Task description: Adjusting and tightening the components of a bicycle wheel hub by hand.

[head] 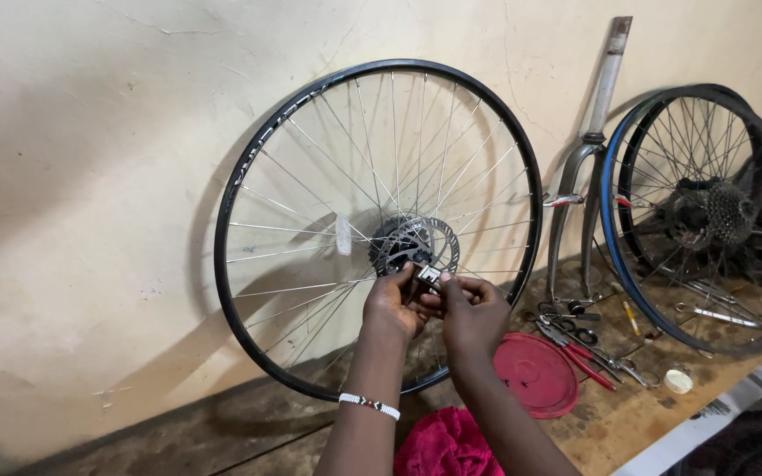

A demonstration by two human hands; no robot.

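A spoked bicycle wheel (262,159) with a black rim leans upright against the wall, its hub and brake disc (416,242) at the centre. My left hand (392,304) and my right hand (474,313) meet just below the disc. Between their fingertips they pinch a small metal part (428,276), held close to the hub. A beaded bracelet sits on my left wrist. What kind of part it is cannot be told.
A grey bicycle fork (588,167) and a second wheel with a gear cassette (707,211) lean at the right. On the wooden bench lie a red round lid (535,375), red-handled pliers (579,353), scissors, a small tin (678,381) and a pink cloth (443,445).
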